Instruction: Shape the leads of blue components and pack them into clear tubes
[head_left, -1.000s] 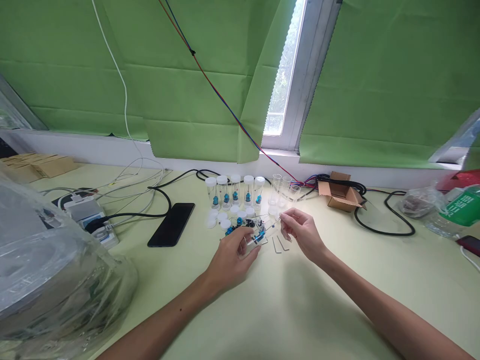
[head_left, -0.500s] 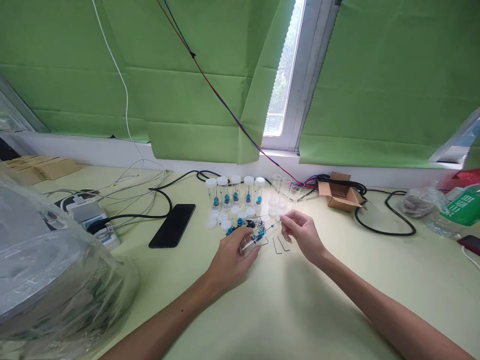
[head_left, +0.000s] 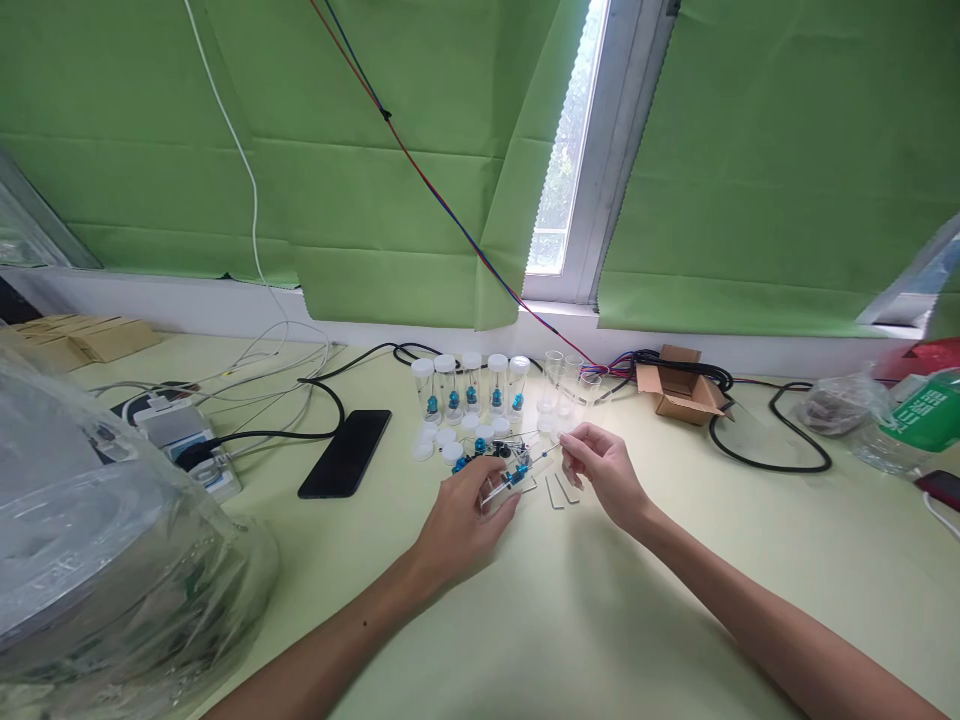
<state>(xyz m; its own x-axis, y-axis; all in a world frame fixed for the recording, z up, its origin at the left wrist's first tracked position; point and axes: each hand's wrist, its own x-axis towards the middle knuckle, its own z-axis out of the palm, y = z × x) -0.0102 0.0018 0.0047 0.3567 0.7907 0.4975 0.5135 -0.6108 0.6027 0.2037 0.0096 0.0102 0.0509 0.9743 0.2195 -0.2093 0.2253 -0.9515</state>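
Observation:
My left hand (head_left: 465, 515) is closed around a clear tube (head_left: 491, 493), tilted up to the right. A small blue part (head_left: 516, 475) shows at the tube's far end. My right hand (head_left: 604, 470) pinches the end of a thin metal rod (head_left: 553, 448), which slants down toward the blue part; whether they touch I cannot tell. Just beyond the left fingers lie more blue and dark small parts (head_left: 480, 446). White round caps (head_left: 424, 450) lie beside them. L-shaped hex keys (head_left: 555, 492) rest on the table between my hands.
Several white-capped clear tubes (head_left: 445, 385) with blue parts stand at the back, beside uncapped clear tubes (head_left: 551, 385). A black phone (head_left: 345, 453) lies left. Farther out are a power strip (head_left: 199, 450), a plastic-wrapped object (head_left: 127, 560), an open cardboard box (head_left: 679, 390) and black cable (head_left: 772, 465).

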